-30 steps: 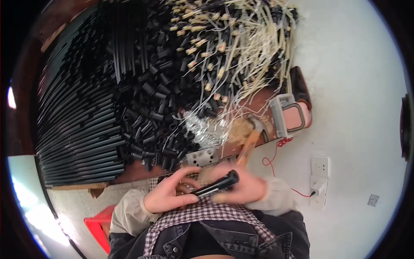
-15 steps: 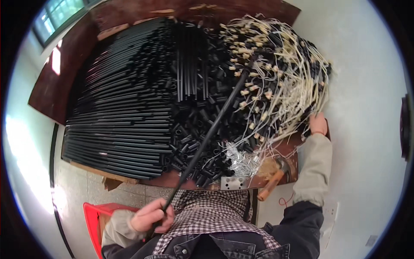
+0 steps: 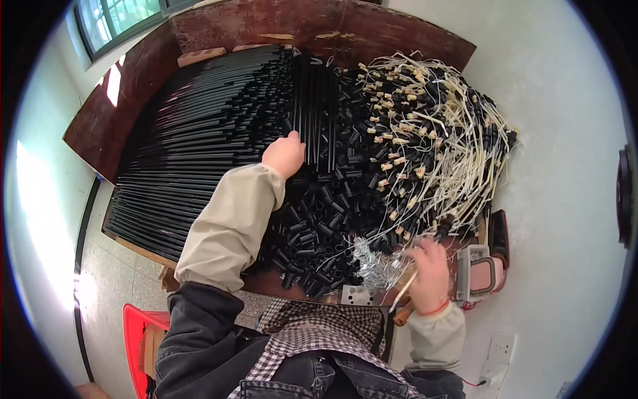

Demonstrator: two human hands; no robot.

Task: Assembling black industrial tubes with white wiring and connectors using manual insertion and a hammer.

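Note:
My left hand reaches over the long black tubes, its fingers closed beside a bundle of thin upright-lying black rods. What those fingers pinch is hidden from me. Above the table's front edge, my right hand is closed, slightly blurred, around a pale wire lead whose end sticks out below the fingers. Just past its fingertips lies the heap of pale wires with cream connectors and black sockets. Silvery thin strips lie to the left of that hand.
Short black sleeves pile up mid-table. A metal plate with holes sits at the front edge. A wooden tool handle shows below my right hand. At right stands a grey-rimmed container; a red stool is at lower left.
The long black rod has left my left hand, which has moved up and forward onto the tubes. My right hand has come back from the wire heap's right edge toward the front, now with a wire lead.

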